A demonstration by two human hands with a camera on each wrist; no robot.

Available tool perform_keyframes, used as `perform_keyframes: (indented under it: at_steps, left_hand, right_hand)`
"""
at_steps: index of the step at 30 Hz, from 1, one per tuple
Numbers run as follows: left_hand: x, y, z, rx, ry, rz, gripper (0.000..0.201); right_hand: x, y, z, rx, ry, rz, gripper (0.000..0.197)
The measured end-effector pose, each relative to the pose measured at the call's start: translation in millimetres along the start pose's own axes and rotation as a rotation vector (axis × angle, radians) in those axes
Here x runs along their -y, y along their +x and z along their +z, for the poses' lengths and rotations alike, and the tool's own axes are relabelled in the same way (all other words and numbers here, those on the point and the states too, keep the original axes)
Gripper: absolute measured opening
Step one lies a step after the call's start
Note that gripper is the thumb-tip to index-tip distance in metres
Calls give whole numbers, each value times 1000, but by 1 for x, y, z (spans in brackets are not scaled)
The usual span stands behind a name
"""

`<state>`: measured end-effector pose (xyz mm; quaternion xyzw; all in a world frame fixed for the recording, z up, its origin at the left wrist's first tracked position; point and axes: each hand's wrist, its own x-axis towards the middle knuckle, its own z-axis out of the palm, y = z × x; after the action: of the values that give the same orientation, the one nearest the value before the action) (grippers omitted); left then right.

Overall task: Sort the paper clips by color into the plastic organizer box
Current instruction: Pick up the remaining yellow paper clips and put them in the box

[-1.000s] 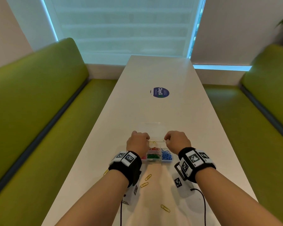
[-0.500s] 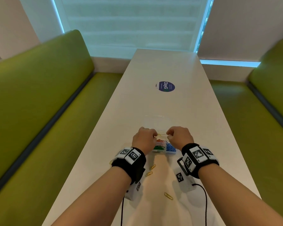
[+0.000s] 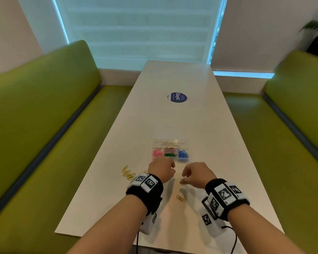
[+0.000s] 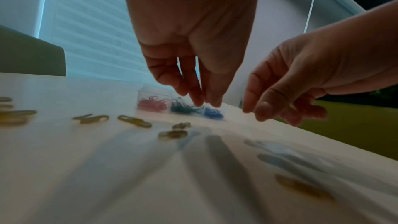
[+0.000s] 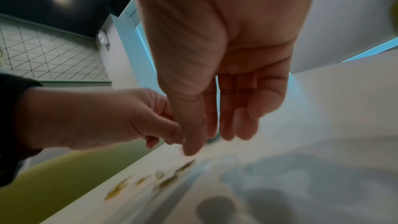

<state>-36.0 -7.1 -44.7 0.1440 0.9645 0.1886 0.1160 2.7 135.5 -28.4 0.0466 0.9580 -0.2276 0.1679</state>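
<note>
Hovering empty, left hand (image 3: 162,170) and right hand (image 3: 195,174) flank yellow clips (image 3: 128,173).

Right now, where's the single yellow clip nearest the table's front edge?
In the head view the lone yellow clip lies flat on the white table, between the two wrists, nearer than the right hand and the organizer box.

On the white table (image 3: 200,114), the clear organizer box (image 3: 170,143) shows pink clips (image 3: 157,153), green clips (image 3: 169,155), blue clips (image 3: 182,154) and perhaps pale yellow ones behind, gold clips (image 3: 128,174) lie loose, wristbands (image 3: 145,187) carry black-and-white squares, and benches (image 3: 35,107) are lime green.
</note>
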Motion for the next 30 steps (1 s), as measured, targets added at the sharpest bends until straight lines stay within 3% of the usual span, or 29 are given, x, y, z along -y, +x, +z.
perform_keyframes:
  at_steps: [7,20,24,30]
  left_hand:
    - [6,-24,16,-16,56,-87,38]
    - [13,-26,14,-12,103,-199,42]
    - [11,-21,12,-12,118,-195,40]
    - [11,-13,12,-9,124,-208,34]
  right_hand:
    - [3,-24,29,98,-52,9,28]
    - [-1,-29,38,96,-42,78,9]
    - [-3,-28,38,106,-49,65,27]
    - [-4,-26,36,134,-32,58,25]
